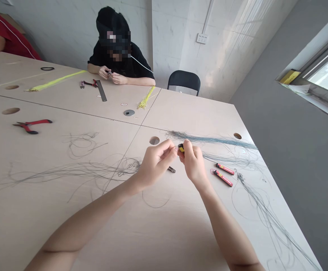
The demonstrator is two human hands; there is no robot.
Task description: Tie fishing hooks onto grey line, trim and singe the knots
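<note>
Right hand (192, 162) clamps a yellow-and-black handheld tool (181, 148); left hand (157, 161), at its nine o'clock, pinches together, contents indiscernible; steady, closely facing hands likely favour precise alignment.

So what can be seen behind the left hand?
Right of the left hand, one end of a dark tool shows; to its left, tangled strands. The hand covers whatever lies between, including the tool's other end.

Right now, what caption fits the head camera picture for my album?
The right hand grips a small yellow-and-black object close to the pinching left hand, above a table scattered with thin strands.
</note>
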